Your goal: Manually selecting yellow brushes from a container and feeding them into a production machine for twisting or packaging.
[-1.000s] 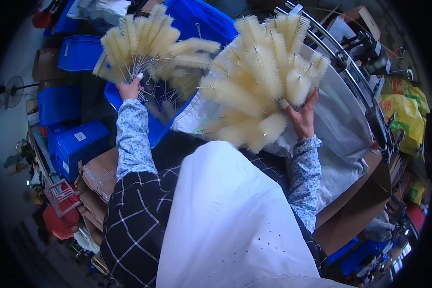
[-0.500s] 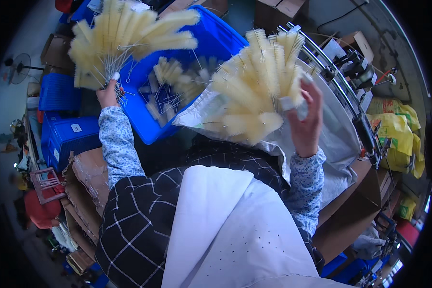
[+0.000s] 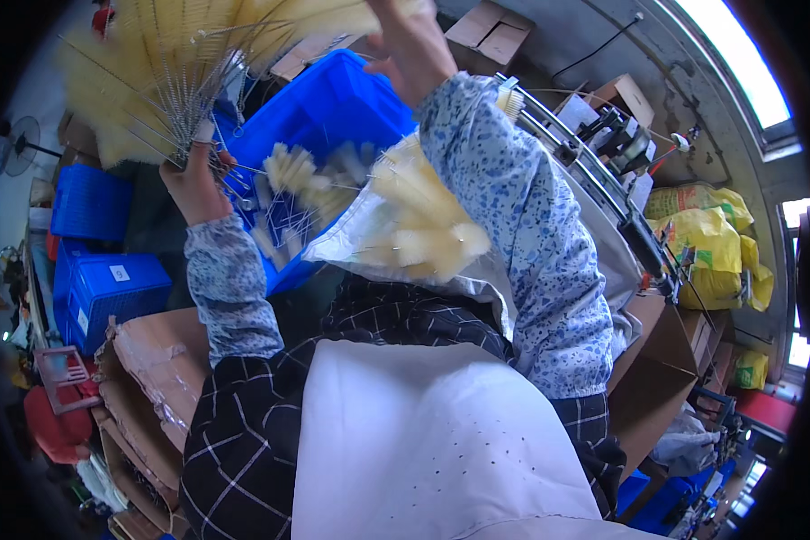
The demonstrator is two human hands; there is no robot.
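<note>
At the upper left, my left hand is closed around the twisted wire handles of a bunch of bottle brushes. Their pale yellow bristle heads fan upward, partly past the top edge. My right hand is raised at the top centre, beside the right-hand tips of that bunch. Blur and the picture's edge hide most of its fingers, so its grip is unclear. Below the right arm, more loose brushes lie on white sheeting over my lap, partly covered by the sleeve.
A blue bin with several brushes inside stands ahead of me. Blue crates and torn cardboard are at the left. A metal-railed machine stands at the right, near yellow sacks and an open cardboard box.
My right hand has moved from the brushes on the sheeting up and left to the held bunch. The bunch has come closer and spread wider. The view has shifted a little.
</note>
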